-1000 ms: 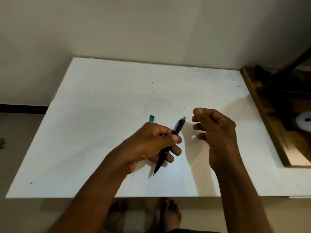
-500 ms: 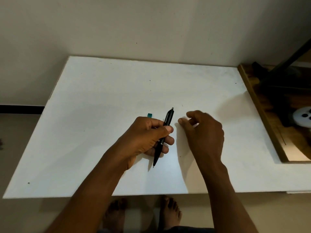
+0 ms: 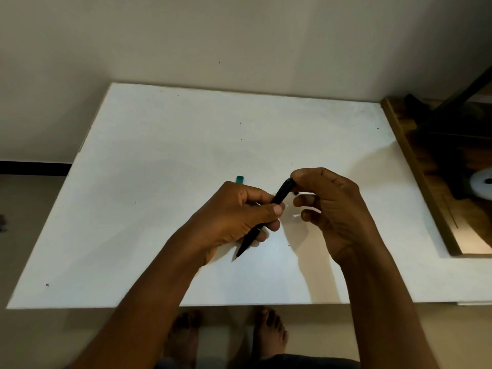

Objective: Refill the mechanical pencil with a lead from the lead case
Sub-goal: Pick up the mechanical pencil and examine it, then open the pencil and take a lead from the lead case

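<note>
My left hand (image 3: 237, 217) grips a black mechanical pencil (image 3: 282, 194) around the middle of its barrel. The pencil slants, with its writing tip low and toward me and its top end up and to the right. My right hand (image 3: 330, 206) pinches that top end between thumb and forefinger, and the other fingers are curled. A small dark bit shows just under the pinch; what it is cannot be told. Behind my left hand a teal corner of the lead case (image 3: 240, 179) lies on the white table (image 3: 159, 155); the rest of it is hidden.
The white table runs back to a plain wall. A wooden surface (image 3: 415, 166) with dark gear and a white round object (image 3: 483, 182) adjoins the table's right edge. My bare feet show on the floor below the near edge.
Half a second ago my right hand was down at the table beside the pencil. It has since risen and closed on the pencil's top end. My left hand has tilted the pencil further right.
</note>
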